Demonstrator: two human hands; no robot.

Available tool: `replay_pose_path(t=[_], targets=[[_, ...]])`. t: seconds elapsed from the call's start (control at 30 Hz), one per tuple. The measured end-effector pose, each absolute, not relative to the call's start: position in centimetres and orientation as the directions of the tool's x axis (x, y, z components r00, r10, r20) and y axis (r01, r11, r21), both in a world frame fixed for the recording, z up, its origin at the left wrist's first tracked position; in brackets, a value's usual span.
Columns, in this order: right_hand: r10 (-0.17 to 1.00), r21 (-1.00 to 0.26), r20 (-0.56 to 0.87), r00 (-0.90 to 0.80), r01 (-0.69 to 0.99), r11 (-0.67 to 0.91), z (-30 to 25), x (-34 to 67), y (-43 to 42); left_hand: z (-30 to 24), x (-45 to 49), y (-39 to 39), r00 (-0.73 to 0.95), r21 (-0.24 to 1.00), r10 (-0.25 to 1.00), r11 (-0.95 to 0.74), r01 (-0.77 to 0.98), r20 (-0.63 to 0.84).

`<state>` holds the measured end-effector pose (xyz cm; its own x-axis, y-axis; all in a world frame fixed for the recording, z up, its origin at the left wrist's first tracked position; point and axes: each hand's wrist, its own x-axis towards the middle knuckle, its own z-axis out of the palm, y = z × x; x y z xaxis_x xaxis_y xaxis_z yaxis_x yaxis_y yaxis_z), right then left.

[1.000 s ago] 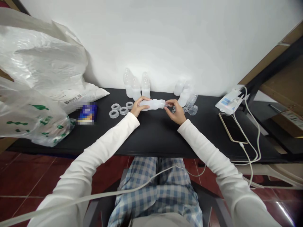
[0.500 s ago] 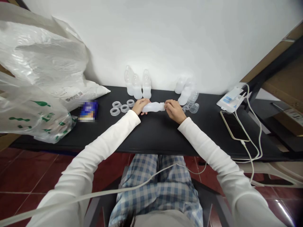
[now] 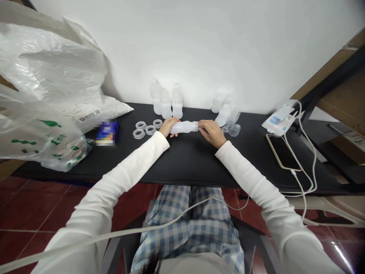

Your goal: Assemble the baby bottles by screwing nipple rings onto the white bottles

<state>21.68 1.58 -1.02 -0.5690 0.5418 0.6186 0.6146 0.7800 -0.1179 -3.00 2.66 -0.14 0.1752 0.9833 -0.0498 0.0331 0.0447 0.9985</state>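
A milky white baby bottle (image 3: 184, 127) lies sideways in the air just above the black table. My left hand (image 3: 169, 126) is closed around its base end. At the neck end, the fingers of my right hand (image 3: 211, 131) are bent around the opening; whatever small part lies under them is hidden. Several clear ring collars (image 3: 139, 133) rest on the table left of my left hand. Beyond my right hand, close by, are clear dome caps (image 3: 234, 130) and small clear nipples (image 3: 225, 129).
Capped bottles (image 3: 177, 101) stand against the wall, with uncapped ones (image 3: 224, 113) further right. Plastic bags (image 3: 54, 76) and a blue packet (image 3: 107, 132) occupy the left. A phone (image 3: 283, 152), white cables (image 3: 314, 160) and a power strip (image 3: 278, 120) are at the right.
My right fingers have loosened and straightened somewhat at the bottle's neck, so more of the ribbed neck shows. The bottle and my left hand have hardly moved.
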Motion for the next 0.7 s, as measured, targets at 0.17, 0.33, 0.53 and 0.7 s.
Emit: replay_pose_path(t=[0.17,0.33,0.53,0.7], targets=[[0.608,-0.225,0.591,-0.529,0.616,0.755,-1.04,21.97,1.75,-0.1,-2.96,2.47,0.174,1.0,0.985,0.014,0.012,-0.016],[0.627,-0.26,0.579,-0.52,0.611,0.747,-1.29,22.35,2.03,-0.26,-2.93,2.41,0.181,0.999,0.983,-0.016,0.032,0.01],[0.666,-0.213,0.531,-0.524,0.678,0.704,-1.52,22.04,1.92,-0.56,-2.84,2.52,0.213,0.998,0.977,-0.044,0.045,0.034],[0.676,-0.138,0.542,-0.499,0.74,0.658,-1.41,21.68,1.63,-0.42,-2.68,2.51,0.218,0.999,0.976,-0.019,0.034,0.011]])
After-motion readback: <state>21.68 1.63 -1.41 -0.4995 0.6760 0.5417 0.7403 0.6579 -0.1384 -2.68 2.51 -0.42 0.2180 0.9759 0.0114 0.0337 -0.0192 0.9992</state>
